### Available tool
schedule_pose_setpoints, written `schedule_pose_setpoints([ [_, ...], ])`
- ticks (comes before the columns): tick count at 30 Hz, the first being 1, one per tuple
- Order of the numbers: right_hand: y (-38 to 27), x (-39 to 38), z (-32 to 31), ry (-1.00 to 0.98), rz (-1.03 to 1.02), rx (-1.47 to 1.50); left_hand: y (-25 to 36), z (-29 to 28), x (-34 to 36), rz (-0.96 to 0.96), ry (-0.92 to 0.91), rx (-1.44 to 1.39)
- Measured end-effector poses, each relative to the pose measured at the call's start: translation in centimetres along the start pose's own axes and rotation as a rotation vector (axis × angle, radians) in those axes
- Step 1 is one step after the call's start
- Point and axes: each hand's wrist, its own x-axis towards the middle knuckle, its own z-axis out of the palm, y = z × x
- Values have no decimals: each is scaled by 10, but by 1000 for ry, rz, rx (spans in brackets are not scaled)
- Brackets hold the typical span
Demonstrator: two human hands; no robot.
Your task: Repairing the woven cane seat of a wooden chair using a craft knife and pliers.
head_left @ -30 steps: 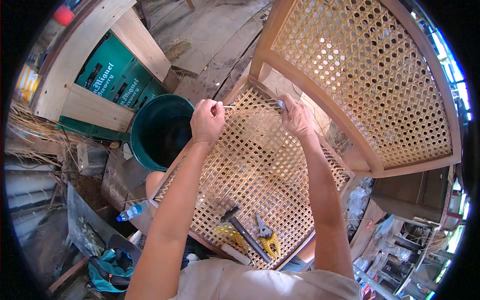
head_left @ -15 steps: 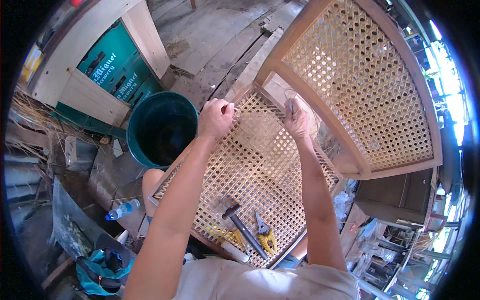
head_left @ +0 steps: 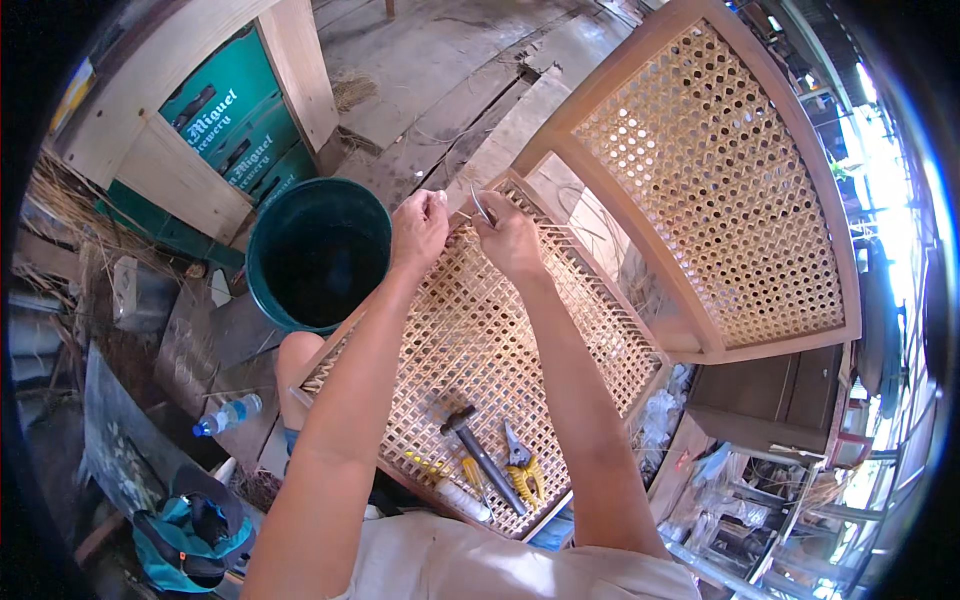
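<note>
Cane seat (head_left: 470, 340) supporting hammer (head_left: 485, 460).
At seat's far end, L hand (head_left: 420, 232) showing curled fingers, closure/contents unclear; R hand (head_left: 508, 238) gripping thin curved strip (head_left: 480, 205).

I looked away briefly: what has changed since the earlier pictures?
The right hand moved left across the woven seat, now close beside the left hand. It still holds a slim shiny object. The left hand stayed near the seat's far-left edge; the hammer and yellow-handled pliers stayed lying on the seat.
</note>
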Motion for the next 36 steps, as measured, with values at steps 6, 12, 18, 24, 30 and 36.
schedule_pose_setpoints([
  [6,-4,-51,-20,3,-61,-87,-18,-3,5,145,36,85],
  [12,33,-148,-55,194,-233,-320,10,6,3,2,-143,47],
  [18,-18,-273,-62,-17,85,173,-23,-3,13,72,-60,89],
  [24,-92,-340,-50,-203,6,-193,-37,-14,24,-48,-229,-52],
  [30,-95,-336,-48,-224,-39,-294,-18,-21,-11,97,-325,370],
  [36,-106,-249,-86,-100,-174,231,-14,-21,-11,114,-263,387],
])
